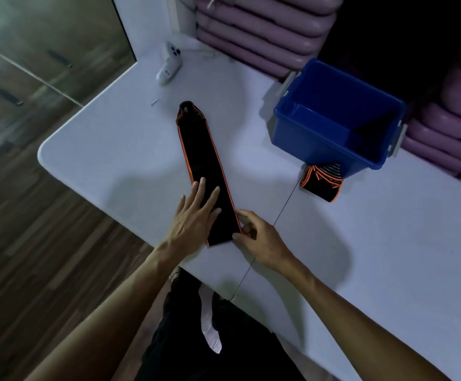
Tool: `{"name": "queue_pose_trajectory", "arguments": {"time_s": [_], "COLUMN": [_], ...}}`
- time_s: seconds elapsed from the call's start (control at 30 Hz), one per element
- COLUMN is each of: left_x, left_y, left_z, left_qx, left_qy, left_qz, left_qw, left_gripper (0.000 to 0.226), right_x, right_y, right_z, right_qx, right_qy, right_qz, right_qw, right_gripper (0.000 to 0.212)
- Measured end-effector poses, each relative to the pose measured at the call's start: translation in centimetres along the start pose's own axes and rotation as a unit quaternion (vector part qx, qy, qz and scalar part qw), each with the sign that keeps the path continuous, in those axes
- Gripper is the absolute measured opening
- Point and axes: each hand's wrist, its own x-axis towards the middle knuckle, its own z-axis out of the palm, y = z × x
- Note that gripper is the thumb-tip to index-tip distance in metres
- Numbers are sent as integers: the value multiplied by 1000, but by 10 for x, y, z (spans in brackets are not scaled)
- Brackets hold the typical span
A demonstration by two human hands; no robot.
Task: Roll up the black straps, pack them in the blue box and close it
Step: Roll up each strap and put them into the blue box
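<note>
Head view shows the left hand (196, 215) pressing flat, fingers straight, on the black strap (204, 166) laid out on the white table (108, 149), the right hand (254, 232) pinching its near corner, so a tight, square first fold should keep the roll even for the blue box (320, 138).

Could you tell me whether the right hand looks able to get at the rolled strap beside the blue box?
Probably yes: nothing lies between the right hand and the rolled strap, though it now pinches the flat strap.
</note>
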Motion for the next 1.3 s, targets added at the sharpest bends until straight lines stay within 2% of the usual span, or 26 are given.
{"name": "queue_pose_trajectory", "arguments": {"time_s": [0.13, 0.37, 0.47, 0.57, 0.63, 0.73, 1.0, 1.1, 1.2, 1.3], "left_x": [10, 15, 11, -13, -34, -49, -46, -43, -38, -36], "left_y": [-9, -15, -11, -1, 1, -8, -8, -8, -10, -6], "left_z": [-1, -5, -12, -20, -17, -5, -4, -8, -12, -13], "left_qx": [41, 52, 37, 6, -10, -28, -41, -22, 13, 27], "left_qy": [-11, -23, 21, 94, 70, 26, 32, 18, 14, 28], "left_qz": [-7, -7, 5, 70, 119, 123, 125, 133, 149, 152], "left_qw": [999, 998, 999, 993, 990, 992, 991, 991, 989, 988], "left_gripper": [61, 60, 54, 40, 41, 42, 40, 42, 43, 44], "right_x": [0, 2, 2, -1, -1, 2, 7, 7, 10, 15], "right_y": [-1, 4, 5, 7, 8, 7, 4, 3, 8, 10], "right_z": [2, 3, 5, 5, 6, 9, 8, 2, -4, -8], "right_qx": [-5, -12, 8, 30, 30, 26, 27, -3, -83, -213], "right_qy": [-3, -9, 4, 22, 37, 56, 52, 20, -21, -4], "right_qz": [0, -15, -10, -15, -19, -10, -14, -28, -73, -157], "right_qw": [1000, 1000, 1000, 999, 999, 998, 998, 999, 994, 964], "right_gripper": [52, 57, 56, 50, 40, 28, 34, 43, 51, 49]}}
